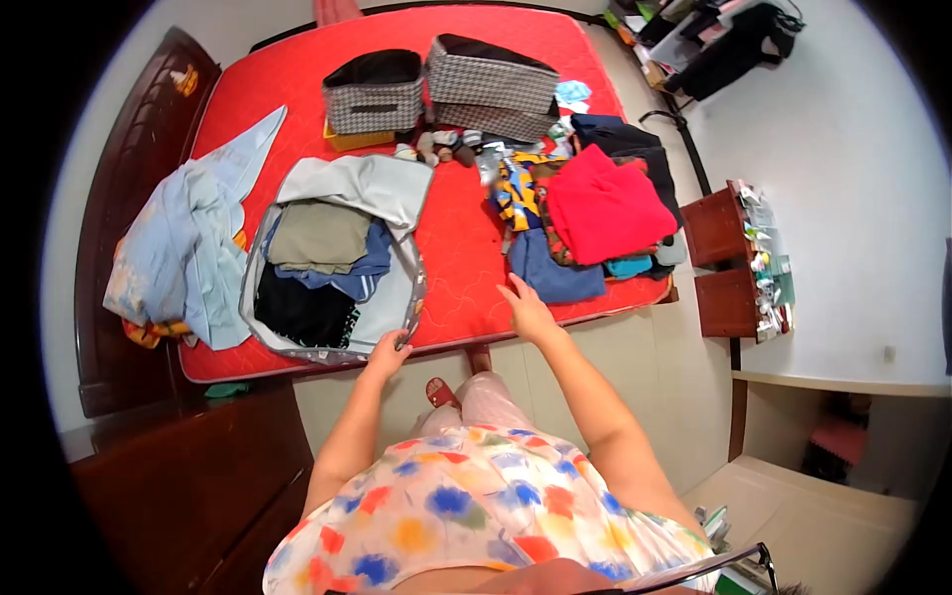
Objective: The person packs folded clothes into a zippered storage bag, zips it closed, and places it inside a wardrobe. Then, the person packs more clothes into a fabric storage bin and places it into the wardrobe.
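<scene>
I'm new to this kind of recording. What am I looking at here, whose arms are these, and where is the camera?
There is no machine: a camera worn on a person's head looks forward and down at their own bare hands. This single picture shows a red mattress. On it lie an open grey case with folded clothes inside, a pile topped by a red garment, and two checked boxes. The left hand appears to grip the case's near edge. The right hand, fingers spread, holds nothing near a blue folded garment.
</scene>
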The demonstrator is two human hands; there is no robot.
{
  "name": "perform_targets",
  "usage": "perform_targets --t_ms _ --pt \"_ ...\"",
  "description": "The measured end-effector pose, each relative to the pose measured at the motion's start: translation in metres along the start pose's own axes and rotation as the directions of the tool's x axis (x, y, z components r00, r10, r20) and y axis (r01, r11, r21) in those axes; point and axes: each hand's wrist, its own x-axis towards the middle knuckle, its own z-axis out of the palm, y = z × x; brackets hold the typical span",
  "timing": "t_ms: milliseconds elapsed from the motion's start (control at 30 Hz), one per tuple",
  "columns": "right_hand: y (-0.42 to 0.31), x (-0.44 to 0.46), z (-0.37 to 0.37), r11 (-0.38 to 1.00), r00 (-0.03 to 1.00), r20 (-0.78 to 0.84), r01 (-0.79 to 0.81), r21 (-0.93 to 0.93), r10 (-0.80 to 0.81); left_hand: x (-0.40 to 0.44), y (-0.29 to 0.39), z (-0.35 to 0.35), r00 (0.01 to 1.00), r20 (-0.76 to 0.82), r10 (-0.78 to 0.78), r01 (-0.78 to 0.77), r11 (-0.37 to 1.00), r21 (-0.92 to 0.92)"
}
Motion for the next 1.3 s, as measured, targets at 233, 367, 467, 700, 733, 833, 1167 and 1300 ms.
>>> perform_targets --t_ms 233,367,467,700,733,833,1167,1300 --pt "0.085 -0.038 -0.037 0.957 0.95 -0.156 -0.247 0.151 0.269 0.08 0.058 0.004 0.996 0.023 0.089 -0.083 0.981 -0.176" --pt "0.176 -0.041 -0.066 0.925 0.896 -0.276 -0.28 0.257 0.348 0.128 0.141 0.032 0.993 0.048 0.112 -0.11 0.992 -0.054" --pt "0.225 -0.035 -0.079 0.888 0.868 -0.275 -0.32 0.329 0.414 0.166 0.163 0.063 0.995 0.044 0.085 -0.083 0.996 -0.044" --pt "0.35 -0.014 -0.101 0.923 0.851 -0.373 -0.286 0.259 0.369 0.211 0.192 0.155 0.949 0.117 -0.294 0.314 0.837 -0.448" --pt "0.375 -0.001 -0.109 0.892 0.831 -0.365 -0.301 0.338 0.419 0.221 0.199 0.173 0.934 0.099 -0.344 0.35 0.818 -0.457" --pt "0.443 0.039 -0.118 0.882 0.807 -0.367 -0.377 0.282 0.462 0.247 0.238 0.193 0.907 0.067 -0.415 0.399 0.8 -0.447" --pt "0.478 0.081 -0.166 0.627 0.806 0.354 -0.592 0.507 0.475 0.259 0.246 0.208 0.846 -0.064 -0.529 0.461 0.787 -0.409" --pt "0.491 0.086 -0.159 0.681 0.837 0.226 -0.539 0.495 0.498 0.269 0.255 0.211 0.82 -0.033 -0.572 0.508 0.752 -0.421"
